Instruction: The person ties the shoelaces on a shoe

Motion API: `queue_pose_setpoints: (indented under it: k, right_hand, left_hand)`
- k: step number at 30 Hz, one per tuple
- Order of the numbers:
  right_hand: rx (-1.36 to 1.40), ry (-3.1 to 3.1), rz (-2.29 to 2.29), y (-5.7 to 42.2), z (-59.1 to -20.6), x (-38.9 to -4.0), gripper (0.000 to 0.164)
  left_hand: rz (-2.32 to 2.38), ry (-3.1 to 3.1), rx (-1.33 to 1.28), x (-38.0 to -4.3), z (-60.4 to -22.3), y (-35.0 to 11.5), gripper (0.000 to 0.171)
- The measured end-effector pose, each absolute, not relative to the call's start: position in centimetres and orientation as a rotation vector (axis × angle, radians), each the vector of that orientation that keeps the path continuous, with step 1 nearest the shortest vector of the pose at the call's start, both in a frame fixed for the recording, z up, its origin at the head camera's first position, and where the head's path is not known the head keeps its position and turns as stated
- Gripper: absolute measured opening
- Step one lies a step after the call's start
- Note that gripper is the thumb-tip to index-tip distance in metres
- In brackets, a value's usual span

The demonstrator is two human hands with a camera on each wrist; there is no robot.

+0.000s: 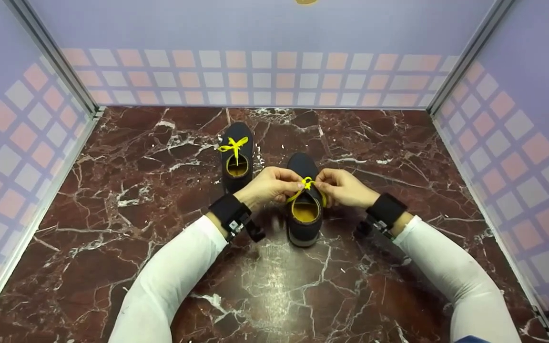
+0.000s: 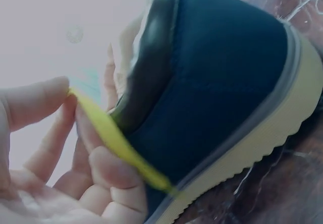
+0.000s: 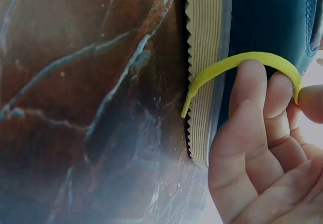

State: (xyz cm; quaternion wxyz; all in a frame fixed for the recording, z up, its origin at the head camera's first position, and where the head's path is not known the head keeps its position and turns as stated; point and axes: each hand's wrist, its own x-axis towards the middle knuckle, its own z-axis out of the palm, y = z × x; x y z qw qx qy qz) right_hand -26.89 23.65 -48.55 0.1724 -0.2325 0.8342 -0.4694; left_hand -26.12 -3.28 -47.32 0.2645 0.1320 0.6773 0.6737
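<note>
A dark shoe [image 1: 304,164] stands on the floor between both hands, its toe pointing away from me. Its yellow shoelace [image 1: 307,183] is crossed into a small knot over the tongue. On the left side, my left hand [image 1: 274,185] pinches one part of the lace between thumb and index finger; a loose length [image 2: 116,138] hangs across the fingers in the left wrist view. From the other side my right hand [image 1: 343,186] pinches another part. In the right wrist view that lace end [image 3: 237,60] curves over the fingers and droops past the pale ridged sole [image 3: 207,57].
A matching dark shoe [image 1: 239,131] stands to the left and farther back, its yellow lace tied in a bow [image 1: 235,145]. Beneath lies a red-brown marbled surface [image 1: 122,238]. Lilac panels with pink and white squares [image 1: 260,78] enclose the back and both sides.
</note>
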Motion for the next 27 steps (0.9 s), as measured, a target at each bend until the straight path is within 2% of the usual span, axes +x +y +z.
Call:
queue_pose_setpoints:
  k: [7, 15, 21, 27]
  right_hand:
    - [-0.621, 2.355, -1.336, 23.6, -48.5, -26.7, 0.016]
    - [-0.608, 2.376, -1.380, 23.8, -48.2, -26.5, 0.019]
    - [-0.642, 2.358, -1.443, 23.9, -47.8, -26.5, 0.019]
    - [-0.621, 2.387, -1.409, 24.3, -47.7, -26.5, 0.019]
  left_hand:
    - [1.975, 1.872, 0.380, -25.5, -47.8, -2.4, 0.027]
    - [2.052, 1.921, 0.374, -25.3, -48.3, -1.8, 0.005]
    - [2.047, 1.989, 0.386, -25.1, -48.2, -1.5, 0.002]
    - [2.045, 1.999, 0.365, -25.0, -48.1, -1.5, 0.008]
